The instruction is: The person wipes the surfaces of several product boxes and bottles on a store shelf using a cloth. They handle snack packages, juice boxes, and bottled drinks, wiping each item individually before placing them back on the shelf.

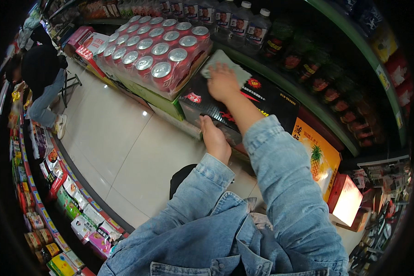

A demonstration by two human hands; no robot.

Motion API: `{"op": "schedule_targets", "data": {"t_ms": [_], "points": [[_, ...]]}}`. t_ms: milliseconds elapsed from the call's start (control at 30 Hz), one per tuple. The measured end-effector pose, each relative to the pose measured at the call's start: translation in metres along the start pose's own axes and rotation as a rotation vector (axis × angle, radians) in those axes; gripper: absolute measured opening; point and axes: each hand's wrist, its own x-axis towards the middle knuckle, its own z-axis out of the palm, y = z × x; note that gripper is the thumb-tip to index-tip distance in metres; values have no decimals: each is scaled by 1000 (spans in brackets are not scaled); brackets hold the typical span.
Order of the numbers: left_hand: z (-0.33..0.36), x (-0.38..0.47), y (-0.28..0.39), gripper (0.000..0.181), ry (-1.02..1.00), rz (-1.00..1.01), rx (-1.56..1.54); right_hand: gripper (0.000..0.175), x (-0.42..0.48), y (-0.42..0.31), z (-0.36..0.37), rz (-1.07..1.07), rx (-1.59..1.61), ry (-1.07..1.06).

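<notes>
My right hand lies palm down on a pale grey-green cloth, fingers spread over it. The cloth rests on the far left part of the top of a black printed cardboard carton. Against the near side of that carton is my left hand, its fingertips by the upper edge; how its fingers close is partly hidden. Just left of the carton, a shrink-wrapped tray of red drink cans sits on a green carton.
A yellow carton with a pineapple picture stands to the right. Shelves behind hold clear plastic bottles and dark-looking bottles. Across the tiled floor, a low shelf holds packaged goods. A person is at upper left by a folding stool.
</notes>
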Motion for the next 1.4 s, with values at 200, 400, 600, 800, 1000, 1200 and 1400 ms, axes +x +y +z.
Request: {"op": "schedule_targets", "data": {"t_ms": [200, 400, 600, 800, 1000, 1200, 1400], "points": [[18, -20, 32, 56, -10, -158, -214, 55, -13, -46, 8, -193, 26, 38], [31, -27, 49, 44, 43, -165, -248, 54, -115, -3, -16, -214, 230, 35], [34, -37, 56, 38, 75, -134, -157, 57, -252, 61, -38, 169, 93, 141], [17, -15, 33, 41, 45, -82, -107, 59, -264, 36, -27, 262, -59, 185], [17, -17, 49, 53, 64, -159, -138, 52, -182, -8, -1, -183, -29, 173], [-1, 13, 42, 66, -84, 51, -289, 42, -102, -35, -4, -506, -53, 27], [28, -21, 52, 67, 123, 236, 183, 40, -108, -22, 1, -541, -28, -12]]}}
